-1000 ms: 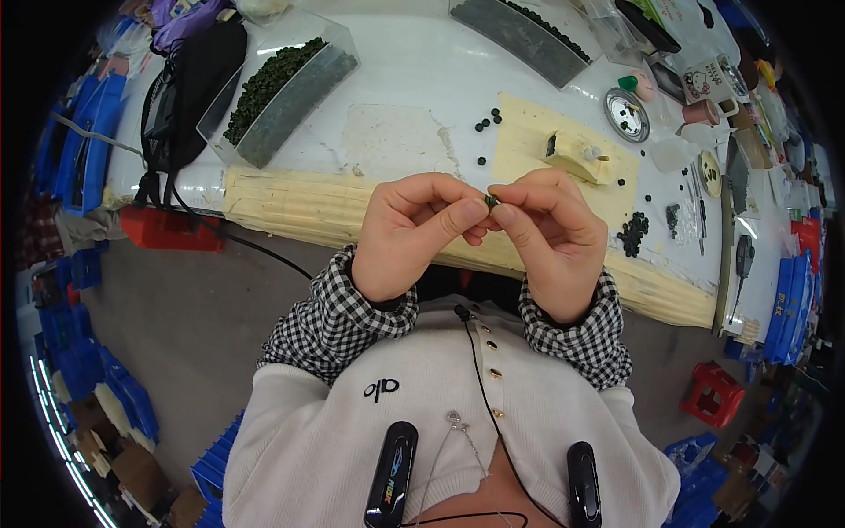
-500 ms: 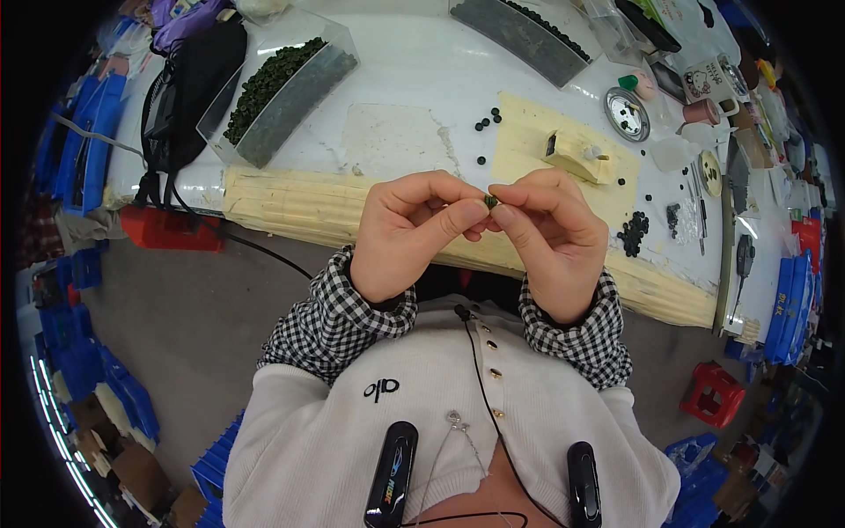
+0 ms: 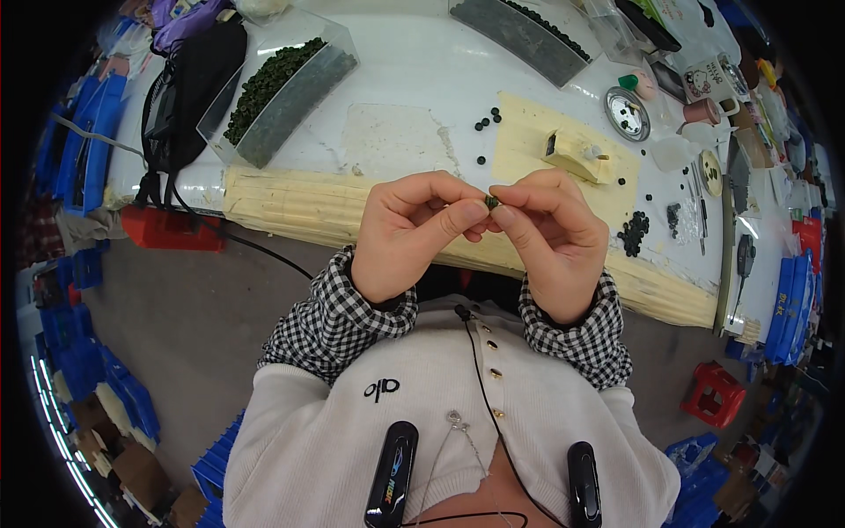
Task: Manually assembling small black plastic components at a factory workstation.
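Shows, close in front of the chest, a tiny dark green piece (image 3: 492, 201), roughly rounded, with a few lighter flecks on top; too small for finer detail to be made out. Sits in midair, nearer to the body than the pale yellow block (image 3: 576, 157) and to the left of it, above the front edge of the white table (image 3: 396, 79). Pinched from the left by thumb and forefinger of the left hand (image 3: 409, 233), and from the right by thumb and forefinger of the right hand (image 3: 563, 233); caught right at the meeting tips, partly covered by them, with the remaining fingers curled in behind. Matches the frame of half a second ago almost exactly: same pinch, same height, same spot beside the block. Cannot tell for sure whether turned a little between the tips since then. Includes, around that same block, a cluster of black beads (image 3: 633, 235) to the right and nearer to the body, a round metal dish (image 3: 609, 113) beyond and to the right, and a clear bin (image 3: 299, 110) of dark green pieces far to the left.
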{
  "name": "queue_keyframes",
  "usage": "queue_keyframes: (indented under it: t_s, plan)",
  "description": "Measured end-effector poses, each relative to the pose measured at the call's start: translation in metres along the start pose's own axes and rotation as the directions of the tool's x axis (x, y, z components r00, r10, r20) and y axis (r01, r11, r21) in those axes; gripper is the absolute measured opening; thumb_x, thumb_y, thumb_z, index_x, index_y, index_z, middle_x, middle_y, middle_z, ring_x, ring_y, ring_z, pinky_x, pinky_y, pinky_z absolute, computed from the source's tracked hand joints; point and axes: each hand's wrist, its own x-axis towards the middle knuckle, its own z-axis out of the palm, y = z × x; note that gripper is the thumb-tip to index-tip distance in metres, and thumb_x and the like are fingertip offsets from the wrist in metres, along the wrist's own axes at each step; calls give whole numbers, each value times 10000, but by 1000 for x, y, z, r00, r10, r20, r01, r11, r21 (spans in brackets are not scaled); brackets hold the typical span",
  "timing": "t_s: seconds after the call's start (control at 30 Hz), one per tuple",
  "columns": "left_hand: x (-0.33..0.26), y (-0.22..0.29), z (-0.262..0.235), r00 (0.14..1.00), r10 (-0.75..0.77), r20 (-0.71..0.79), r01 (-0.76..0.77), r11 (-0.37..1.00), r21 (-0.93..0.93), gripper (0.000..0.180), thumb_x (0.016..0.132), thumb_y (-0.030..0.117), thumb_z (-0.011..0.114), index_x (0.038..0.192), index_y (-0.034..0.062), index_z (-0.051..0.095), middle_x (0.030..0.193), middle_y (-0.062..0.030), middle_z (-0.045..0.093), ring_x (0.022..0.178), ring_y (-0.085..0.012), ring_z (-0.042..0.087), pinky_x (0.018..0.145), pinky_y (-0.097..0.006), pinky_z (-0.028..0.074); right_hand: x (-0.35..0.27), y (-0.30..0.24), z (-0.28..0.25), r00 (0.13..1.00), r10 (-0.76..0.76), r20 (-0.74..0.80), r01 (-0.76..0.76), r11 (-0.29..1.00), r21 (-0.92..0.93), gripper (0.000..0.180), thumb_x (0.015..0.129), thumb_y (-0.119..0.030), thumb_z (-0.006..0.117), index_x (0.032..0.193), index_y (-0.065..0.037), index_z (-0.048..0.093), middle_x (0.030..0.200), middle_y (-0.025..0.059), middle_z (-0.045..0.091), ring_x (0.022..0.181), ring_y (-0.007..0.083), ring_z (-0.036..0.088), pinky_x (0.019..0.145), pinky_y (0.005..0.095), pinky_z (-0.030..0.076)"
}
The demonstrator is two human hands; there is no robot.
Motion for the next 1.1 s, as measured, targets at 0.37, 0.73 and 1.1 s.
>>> queue_keyframes:
  t_s: [0.37, 0.73, 1.1]
  plan:
    - [0, 0, 1, 1000, 9, 0, -9, 1000, 4, 114, 877, 37, 606, 948, -49, 630, 847, -99, 662, 756, -122, 610, 698, -233, 507, 0, 0, 0, 1000, -31, -1, 31, 1000, -1, 193, 811, 96, 604, 1002, 78, 626, 945, 99, 544, 818, 162, 629, 749, 247, 528]
    - [0, -1, 2, 1000, 19, -12, -19, 1000, 11, 111, 872, 24, 609, 955, -46, 631, 839, -87, 655, 756, -115, 603, 697, -230, 501, -1, 1, -1, 1000, -16, -12, 16, 1000, 16, 195, 811, 96, 602, 1004, 75, 627, 948, 97, 544, 821, 163, 631, 746, 244, 528]
    - [1, -2, 2, 999, 37, -8, -36, 999, 34, 106, 868, 14, 610, 951, -48, 631, 839, -87, 652, 755, -116, 603, 695, -230, 498, -1, 2, -2, 1000, -2, -18, 2, 1000, 15, 199, 806, 91, 612, 1002, 67, 633, 947, 91, 545, 835, 148, 618, 756, 242, 528]
